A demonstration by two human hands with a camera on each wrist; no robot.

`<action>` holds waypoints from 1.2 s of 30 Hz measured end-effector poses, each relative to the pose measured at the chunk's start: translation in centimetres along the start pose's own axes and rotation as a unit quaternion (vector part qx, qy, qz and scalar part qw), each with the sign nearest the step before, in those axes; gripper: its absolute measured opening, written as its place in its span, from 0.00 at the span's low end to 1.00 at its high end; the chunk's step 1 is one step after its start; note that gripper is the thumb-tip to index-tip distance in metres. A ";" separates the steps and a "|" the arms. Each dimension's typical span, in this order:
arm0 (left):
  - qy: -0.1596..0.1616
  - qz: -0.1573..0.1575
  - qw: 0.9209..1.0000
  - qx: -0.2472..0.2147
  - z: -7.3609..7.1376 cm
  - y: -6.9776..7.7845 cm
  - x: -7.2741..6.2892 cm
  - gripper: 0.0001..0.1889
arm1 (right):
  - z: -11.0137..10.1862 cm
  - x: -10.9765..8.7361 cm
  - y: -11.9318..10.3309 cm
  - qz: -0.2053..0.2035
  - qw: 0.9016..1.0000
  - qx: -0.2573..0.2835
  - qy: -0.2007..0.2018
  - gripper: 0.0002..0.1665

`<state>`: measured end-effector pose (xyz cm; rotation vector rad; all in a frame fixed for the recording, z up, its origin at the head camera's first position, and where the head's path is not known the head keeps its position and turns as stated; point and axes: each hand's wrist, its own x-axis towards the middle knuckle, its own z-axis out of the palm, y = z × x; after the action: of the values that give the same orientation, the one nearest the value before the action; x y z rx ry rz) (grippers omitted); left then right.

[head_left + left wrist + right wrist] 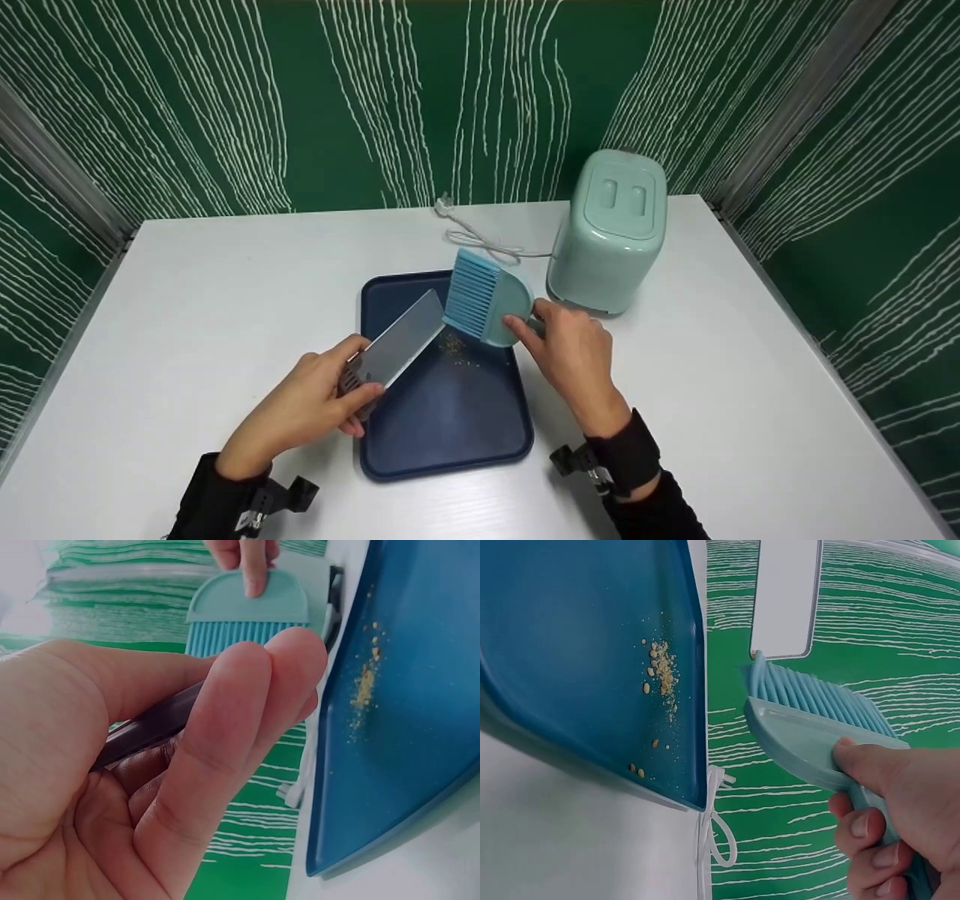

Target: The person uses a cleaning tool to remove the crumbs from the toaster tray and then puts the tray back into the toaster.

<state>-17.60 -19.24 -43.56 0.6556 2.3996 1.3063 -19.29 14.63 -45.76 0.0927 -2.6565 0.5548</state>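
My left hand (pixel 311 397) grips the near end of a thin, flat metal crumb tray (pixel 402 336), which is tilted above the left side of a dark blue tray (pixel 450 420). My right hand (pixel 574 352) holds a small light-blue brush (pixel 472 294) by its handle, thumb against the head. The brush's bristles point left, close to the far end of the crumb tray; whether they touch is unclear. Tan crumbs (pixel 662 669) lie on the blue tray below. In the left wrist view, fingers hide most of the crumb tray.
A mint-green appliance (pixel 616 232), like a toaster, stands at the back right of the white table (pixel 247 300). Its pale cord and plug (pixel 444 205) lie behind the blue tray. Green walls (pixel 495 97) with white drip lines enclose the back and sides.
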 end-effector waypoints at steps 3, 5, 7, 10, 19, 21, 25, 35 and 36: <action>0.001 -0.003 1.000 0.003 0.0 0.0 0.0 0.20 | -0.1 0.1 0.0 0.001 1.000 -0.001 -0.024 0.30; 0.002 -0.005 1.000 0.005 0.0 0.0 0.1 0.20 | -0.3 0.2 0.0 0.002 0.999 0.000 -0.035 0.30; 0.005 -0.006 1.000 0.007 0.0 0.0 0.1 0.20 | -0.5 0.2 0.1 0.003 0.999 0.007 -0.039 0.30; 0.009 -0.006 1.000 0.010 0.0 -0.1 0.1 0.20 | -0.9 0.3 0.2 0.008 0.999 0.015 -0.031 0.28; 0.012 -0.005 1.000 0.011 0.1 0.0 0.1 0.19 | -0.9 0.3 0.4 0.017 1.000 0.013 0.008 0.28; 0.012 -0.002 1.000 0.011 0.2 0.1 0.1 0.19 | -0.8 0.2 0.4 0.014 1.000 0.011 0.012 0.28; 0.010 0.004 1.000 0.009 0.3 0.2 0.1 0.18 | -0.6 0.1 0.3 0.009 1.000 0.004 0.017 0.28; 0.016 0.007 1.000 0.017 0.3 0.0 0.2 0.18 | -0.5 0.1 -0.3 0.000 1.000 0.006 -0.016 0.31; 0.017 0.007 1.000 0.018 0.3 0.0 0.2 0.18 | -0.5 0.0 -0.4 0.000 1.000 0.006 -0.018 0.31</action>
<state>-17.58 -18.90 -43.73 0.6663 2.4561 1.2931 -19.06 14.52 -45.16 0.1082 -2.6873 0.5746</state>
